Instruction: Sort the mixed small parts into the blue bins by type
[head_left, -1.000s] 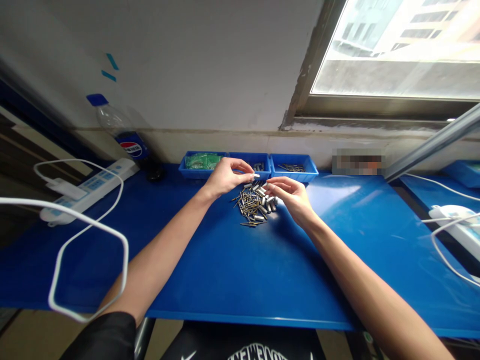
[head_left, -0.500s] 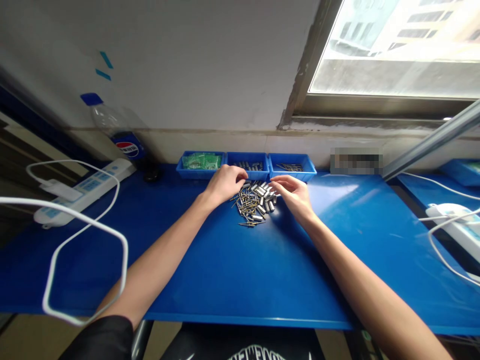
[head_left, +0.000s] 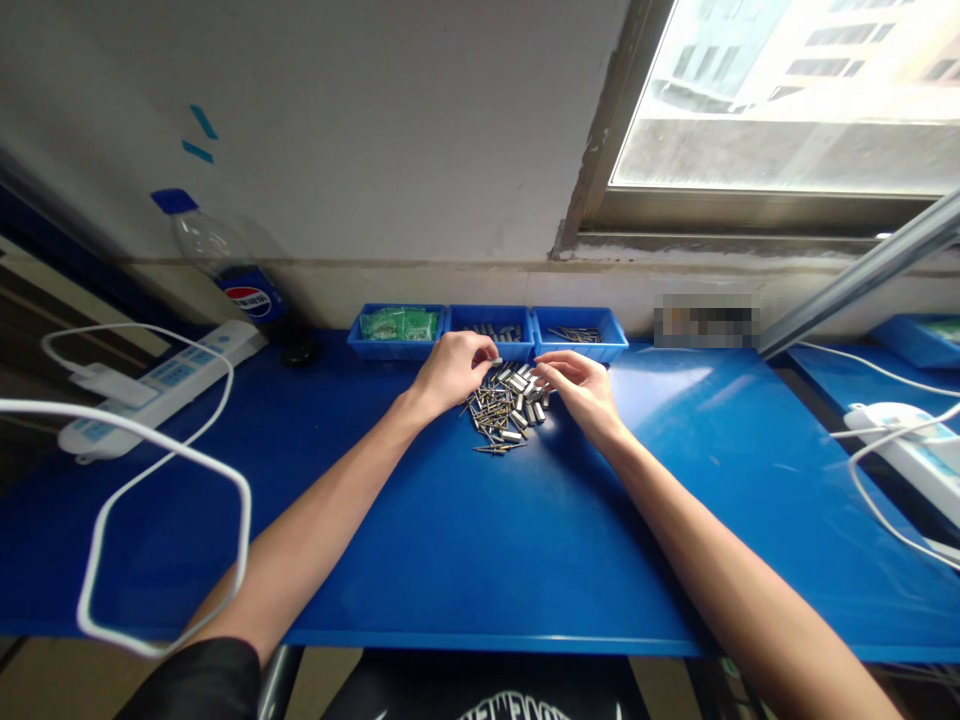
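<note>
On the blue table lies a pile of small metal parts (head_left: 495,410), thin pointed pins with brass-coloured sections mixed with short silver blocks. My left hand (head_left: 448,372) is over the pile's upper left edge, thumb and forefinger pinched on a small silver metal block (head_left: 496,361). Along the pile's upper right side is my right hand (head_left: 582,388), its thumb and fingertips brought close together. Whatever those right fingertips hold, if anything, is too small to make out. Just behind the hands stands a blue bin with grey metal parts (head_left: 491,352).
Beside it, one blue bin (head_left: 397,349) holds green packets, another (head_left: 581,350) thin metal rods. At left are a cola bottle (head_left: 247,295), a white power strip (head_left: 161,390) and a looping white cable (head_left: 244,520). Another power strip (head_left: 904,440) is at right.
The view has shifted slightly. My left hand has moved a little to the right, and a silver block now shows at its fingertips. The right hand stays by the pile.
</note>
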